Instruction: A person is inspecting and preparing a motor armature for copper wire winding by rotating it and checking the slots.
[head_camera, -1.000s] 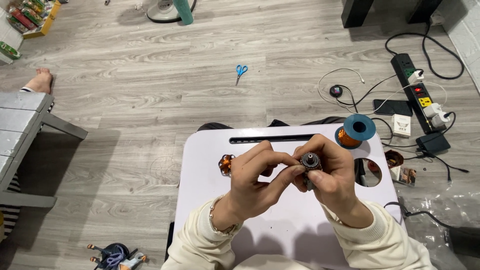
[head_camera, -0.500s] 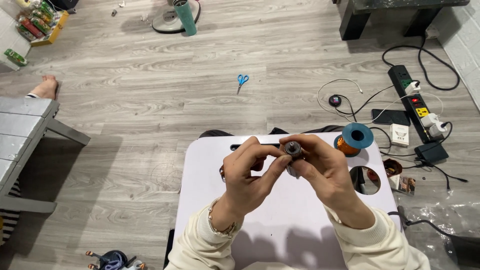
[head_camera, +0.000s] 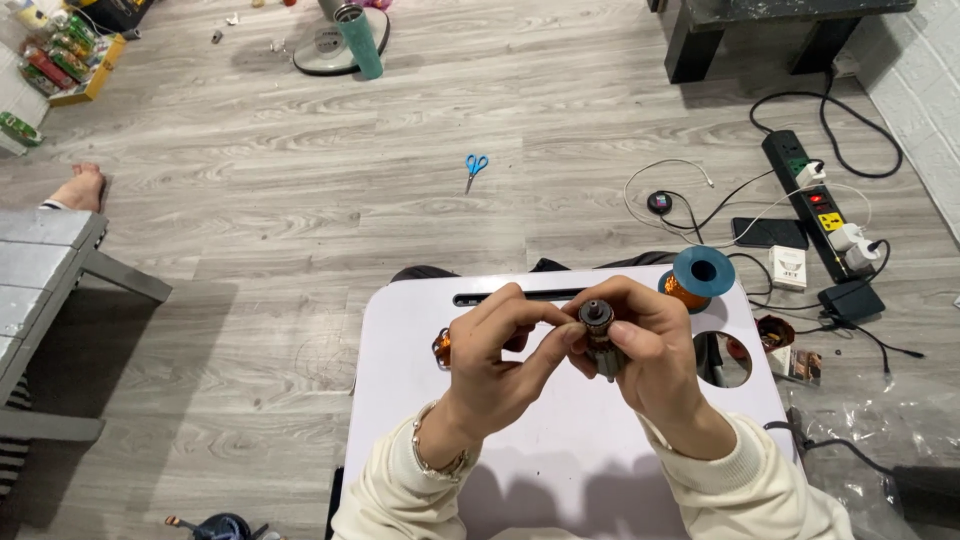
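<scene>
Both my hands are raised above a small white lap table (head_camera: 560, 440). My right hand (head_camera: 650, 360) grips a small dark metal motor rotor (head_camera: 598, 335), held upright with its round end facing me. My left hand (head_camera: 500, 350) pinches at the rotor's top with thumb and fingertips. A spool of copper wire with blue flanges (head_camera: 697, 277) stands at the table's far right corner. A small copper-coloured part (head_camera: 441, 347) lies on the table just left of my left hand, partly hidden.
Blue scissors (head_camera: 475, 166) lie on the wooden floor beyond the table. A black power strip (head_camera: 815, 200) with plugs, cables, a phone (head_camera: 769, 232) and a white box sit at right. A green bottle (head_camera: 358, 40) stands far off. A grey bench (head_camera: 40, 270) is at left.
My hands with the rotor have stayed close together above the table, shifting slightly as the view tilted up. My left fingers have moved up to the rotor's top end.
</scene>
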